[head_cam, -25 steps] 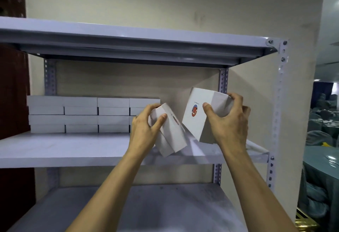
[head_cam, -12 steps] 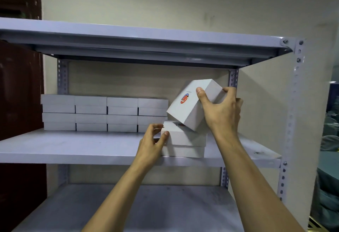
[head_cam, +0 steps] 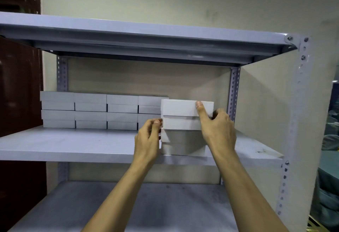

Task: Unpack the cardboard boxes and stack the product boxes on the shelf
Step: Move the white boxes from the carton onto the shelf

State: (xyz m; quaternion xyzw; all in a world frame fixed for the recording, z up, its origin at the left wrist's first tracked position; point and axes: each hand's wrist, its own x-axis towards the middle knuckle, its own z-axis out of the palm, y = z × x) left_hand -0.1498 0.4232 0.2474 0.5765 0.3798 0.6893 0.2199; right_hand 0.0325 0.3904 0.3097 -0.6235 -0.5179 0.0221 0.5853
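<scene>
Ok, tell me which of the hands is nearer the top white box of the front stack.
Right. The right hand grips the top box, thumb across its front. The left hand sits lower, at the bottom box's left edge.
</scene>
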